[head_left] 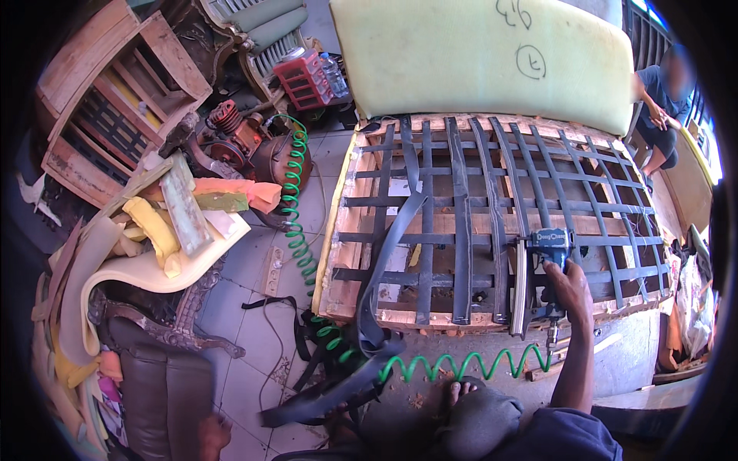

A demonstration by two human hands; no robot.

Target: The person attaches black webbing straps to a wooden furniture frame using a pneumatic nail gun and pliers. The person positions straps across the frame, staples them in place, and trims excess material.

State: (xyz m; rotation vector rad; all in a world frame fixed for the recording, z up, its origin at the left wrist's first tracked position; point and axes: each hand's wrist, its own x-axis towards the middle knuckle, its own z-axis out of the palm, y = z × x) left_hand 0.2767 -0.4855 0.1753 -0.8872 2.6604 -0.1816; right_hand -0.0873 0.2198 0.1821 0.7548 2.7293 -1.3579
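Note:
My right hand (pixel 570 290) is closed around the handle of a blue air staple gun (pixel 552 244). The gun rests over the black webbing (pixel 461 223) woven across a wooden seat frame (pixel 492 223), right of the middle. A green coiled air hose (pixel 461 367) joins the gun at the bottom of its handle. A long loose black strap (pixel 388 253) trails over the frame's left part and down toward the floor, its lower end blurred. My left hand (pixel 216 435) shows blurred at the lower left, beside a brown padded cushion (pixel 165 384); its fingers cannot be made out.
A pale foam slab (pixel 477 61) stands behind the frame. A red air compressor (pixel 238 146) sits to the left, near foam scraps (pixel 154 230) and a wooden frame (pixel 115 100). A red crate (pixel 304 81) with bottles stands at the back. Another person (pixel 665 107) sits at the far right.

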